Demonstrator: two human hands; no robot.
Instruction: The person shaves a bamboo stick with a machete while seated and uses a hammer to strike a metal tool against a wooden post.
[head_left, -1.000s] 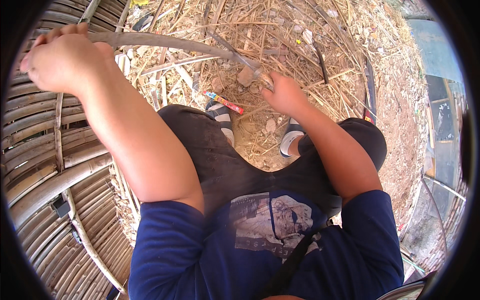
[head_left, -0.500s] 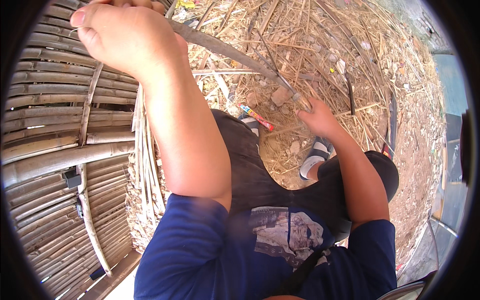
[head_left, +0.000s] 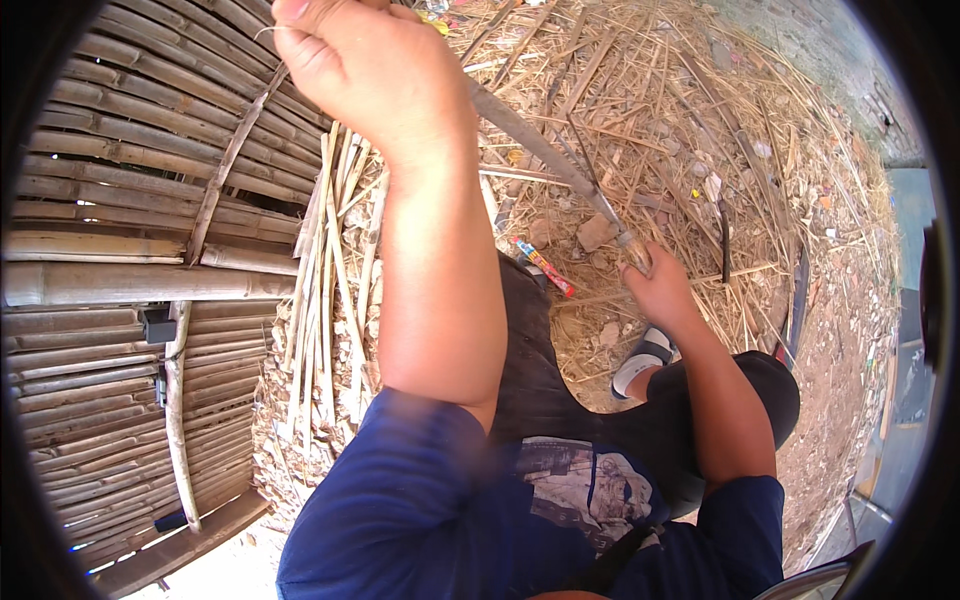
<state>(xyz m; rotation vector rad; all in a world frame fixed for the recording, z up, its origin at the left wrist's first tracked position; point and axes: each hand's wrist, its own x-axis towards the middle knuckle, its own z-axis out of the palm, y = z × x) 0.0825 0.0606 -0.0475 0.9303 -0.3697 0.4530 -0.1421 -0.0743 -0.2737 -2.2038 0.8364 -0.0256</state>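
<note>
My right hand [head_left: 660, 285] is closed around the handle of a long machete-like knife [head_left: 540, 148]. Its dull grey, slightly curved blade runs up and left from my fist, and the far end passes out of sight behind my left hand [head_left: 390, 75]. Raised at the upper edge, that left hand has its fingers curled and partly cut off by the frame. A thin pale strand [head_left: 265, 32] pokes out beside the thumb; whatever else lies in the grip is hidden.
On the left stands a bamboo slat wall [head_left: 120, 190] with a bundle of split strips [head_left: 325, 260] beside it. Straw and sticks [head_left: 640, 100] litter the ground. A colourful wrapper [head_left: 545, 268] lies by my feet, a brick piece [head_left: 597, 232] farther off. Blue-grey panels [head_left: 910, 250] rise at right.
The view has swung, so both hands and the ground sit farther right and, mostly, lower in the picture. My right hand keeps its hold on the knife; my left hand stays curled.
</note>
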